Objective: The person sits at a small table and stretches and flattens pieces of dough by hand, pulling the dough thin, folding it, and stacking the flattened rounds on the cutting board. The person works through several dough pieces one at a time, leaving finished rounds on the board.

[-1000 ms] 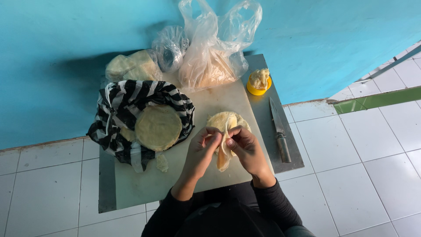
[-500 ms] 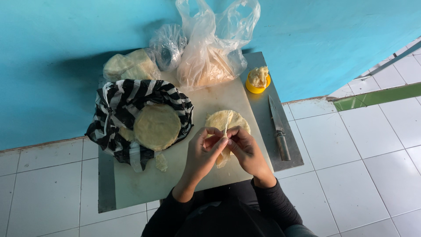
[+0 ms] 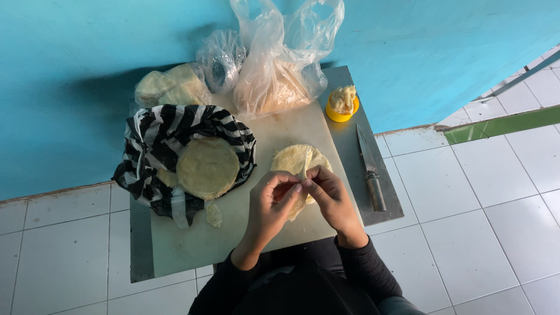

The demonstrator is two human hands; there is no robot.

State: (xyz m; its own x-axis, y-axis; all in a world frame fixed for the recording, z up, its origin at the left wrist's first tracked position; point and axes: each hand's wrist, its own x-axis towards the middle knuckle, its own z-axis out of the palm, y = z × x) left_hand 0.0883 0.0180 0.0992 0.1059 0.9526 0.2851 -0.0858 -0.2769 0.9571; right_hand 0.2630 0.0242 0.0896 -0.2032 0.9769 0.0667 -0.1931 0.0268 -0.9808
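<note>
Seen from above, a person in black sleeves works at a pale board (image 3: 192,245) laid on a low grey table (image 3: 350,146), set against a turquoise wall (image 3: 87,58) on a white tiled floor (image 3: 496,233).

Both hands meet over the right half of the board. The left hand (image 3: 269,207) has its fingers curled, thumb and fingertips pressed together on the near edge of a thin round yellow wrapper (image 3: 297,160). The right hand (image 3: 328,195) mirrors it, its fingertips pinching the same edge just beside the left ones. The wrapper lies flat on the board beyond the hands, with its near part lifted and folded up between the 2 pinches. A thin fold stands up where the fingers meet.

Left of the hands, touching the board, sits a black-and-white striped cloth (image 3: 157,146) bunched open around a stack (image 3: 207,168) of round pale wrappers. A small scrap of dough (image 3: 213,214) lies just below it.

At the back, against the wall, stand 2 clear plastic bags (image 3: 274,76), crumpled and upright, and a wrapped pale lump (image 3: 169,87) to their left. A small yellow cup (image 3: 342,105) heaped with pale filling sits at the board's far right corner. A knife (image 3: 370,169) lies on the bare table to the right of the board, its blade pointing away from the person.
</note>
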